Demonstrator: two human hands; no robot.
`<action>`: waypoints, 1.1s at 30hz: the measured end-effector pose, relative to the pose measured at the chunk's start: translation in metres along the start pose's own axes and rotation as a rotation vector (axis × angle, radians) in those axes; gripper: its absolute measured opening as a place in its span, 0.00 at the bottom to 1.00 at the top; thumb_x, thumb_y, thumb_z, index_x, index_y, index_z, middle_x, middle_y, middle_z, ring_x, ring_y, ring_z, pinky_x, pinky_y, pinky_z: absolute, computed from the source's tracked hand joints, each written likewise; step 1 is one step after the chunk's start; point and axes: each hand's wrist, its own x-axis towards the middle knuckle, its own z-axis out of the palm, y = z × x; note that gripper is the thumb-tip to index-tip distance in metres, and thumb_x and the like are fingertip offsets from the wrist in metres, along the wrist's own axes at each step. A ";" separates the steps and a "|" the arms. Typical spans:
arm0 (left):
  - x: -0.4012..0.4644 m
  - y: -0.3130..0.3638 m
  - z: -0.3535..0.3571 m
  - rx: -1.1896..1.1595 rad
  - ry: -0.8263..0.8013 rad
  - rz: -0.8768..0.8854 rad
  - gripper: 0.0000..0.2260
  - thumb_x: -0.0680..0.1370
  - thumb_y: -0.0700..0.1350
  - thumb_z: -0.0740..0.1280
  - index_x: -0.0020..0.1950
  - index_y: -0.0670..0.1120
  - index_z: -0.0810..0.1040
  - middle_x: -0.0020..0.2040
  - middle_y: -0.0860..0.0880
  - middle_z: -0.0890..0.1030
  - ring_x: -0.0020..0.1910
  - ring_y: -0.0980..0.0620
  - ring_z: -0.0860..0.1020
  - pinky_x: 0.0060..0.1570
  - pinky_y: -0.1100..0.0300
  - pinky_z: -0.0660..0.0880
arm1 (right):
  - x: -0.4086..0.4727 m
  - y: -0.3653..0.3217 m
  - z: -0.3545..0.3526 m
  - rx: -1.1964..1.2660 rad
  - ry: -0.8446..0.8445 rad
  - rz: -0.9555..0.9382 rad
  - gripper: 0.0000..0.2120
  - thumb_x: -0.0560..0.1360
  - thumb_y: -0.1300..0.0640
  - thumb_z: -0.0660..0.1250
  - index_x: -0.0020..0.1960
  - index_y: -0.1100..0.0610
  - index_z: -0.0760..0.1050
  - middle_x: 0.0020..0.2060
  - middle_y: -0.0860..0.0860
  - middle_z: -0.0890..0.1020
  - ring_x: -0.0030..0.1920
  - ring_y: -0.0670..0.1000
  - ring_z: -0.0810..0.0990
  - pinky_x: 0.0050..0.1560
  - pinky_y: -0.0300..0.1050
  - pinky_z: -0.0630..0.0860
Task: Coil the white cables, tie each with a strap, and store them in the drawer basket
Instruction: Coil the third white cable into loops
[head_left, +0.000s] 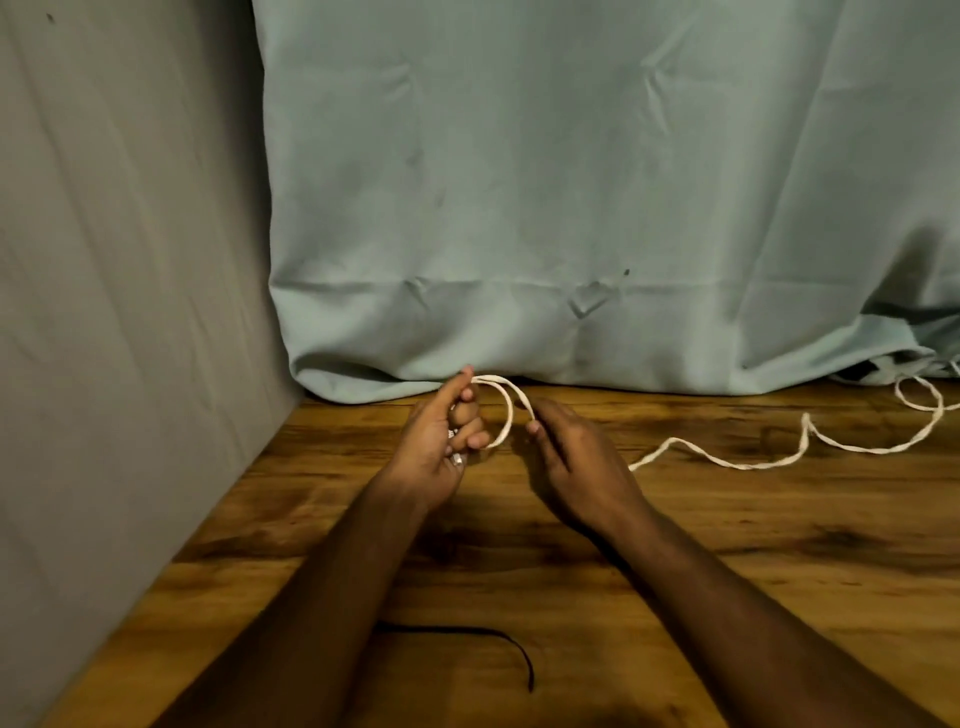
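Cable (727, 464), white: first loop only, pinched by my left hand (434, 441) and right hand (574, 457); tail loose toward 2 o'clock. Strap (498, 636), black: 6 o'clock, unused. Tying, storing outstanding; basket unseen.

**Head view: dim, warm light; soft focus**

Overall exposure was low and warm-toned. The wooden table (779, 545) carried a dull sheen and no hard glare. Soft shadows lay under both forearms and darkened the near edge. A broad shadow fell on the pale green cloth (571, 182) at the far right. The grey wall (104, 260) was evenly and flatly lit. Detail was slightly soft throughout, with compression smearing on the fabric. Wide-angle bending showed at the left edge, where the wall leaned.
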 end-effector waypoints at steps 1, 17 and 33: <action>0.003 0.005 -0.004 -0.060 0.059 0.017 0.14 0.80 0.49 0.65 0.36 0.47 0.68 0.20 0.55 0.59 0.14 0.58 0.56 0.18 0.65 0.60 | 0.000 0.003 0.000 -0.080 -0.044 -0.024 0.14 0.86 0.51 0.59 0.67 0.50 0.78 0.54 0.50 0.83 0.53 0.54 0.81 0.49 0.50 0.74; 0.006 -0.005 -0.011 0.446 0.046 0.171 0.15 0.83 0.44 0.62 0.36 0.45 0.70 0.23 0.48 0.66 0.22 0.51 0.70 0.32 0.57 0.75 | 0.003 -0.028 -0.013 -0.281 0.000 -0.430 0.12 0.80 0.49 0.65 0.60 0.47 0.83 0.47 0.48 0.85 0.45 0.52 0.82 0.41 0.43 0.72; -0.015 -0.029 0.016 0.496 -0.202 -0.090 0.22 0.83 0.59 0.55 0.40 0.44 0.74 0.25 0.49 0.61 0.17 0.55 0.58 0.31 0.59 0.73 | 0.009 -0.004 -0.018 0.227 0.264 0.028 0.13 0.73 0.49 0.79 0.54 0.51 0.81 0.47 0.44 0.83 0.51 0.46 0.81 0.53 0.42 0.76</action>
